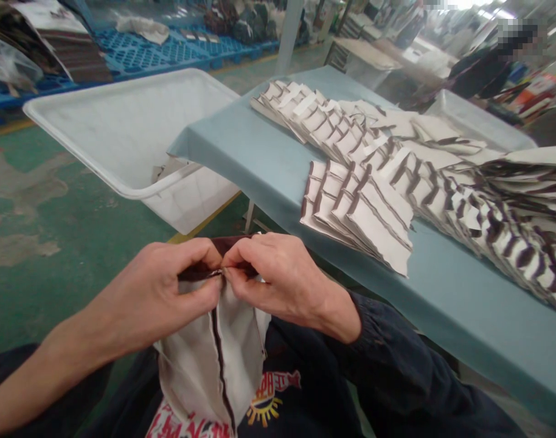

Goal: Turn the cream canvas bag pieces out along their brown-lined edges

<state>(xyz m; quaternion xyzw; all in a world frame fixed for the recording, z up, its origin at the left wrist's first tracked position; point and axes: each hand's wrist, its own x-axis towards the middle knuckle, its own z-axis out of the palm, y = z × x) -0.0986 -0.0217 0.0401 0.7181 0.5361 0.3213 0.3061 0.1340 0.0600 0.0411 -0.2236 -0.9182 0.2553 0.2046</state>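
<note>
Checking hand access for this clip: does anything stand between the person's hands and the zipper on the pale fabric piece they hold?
Nothing visible does: the left hand and right hand pinch the top of the zipper directly. The stacked fabric pieces lie off to the right.

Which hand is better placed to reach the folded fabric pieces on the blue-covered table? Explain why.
Probably the right hand: it is on the table's side, nearest the folded fabric pieces on the blue-covered table. The left hand lies farther off. Both pinch the zip.

Garment factory floor (31,243), blue plastic pallets (145,52), cloth-covered worktable (446,304)
</note>
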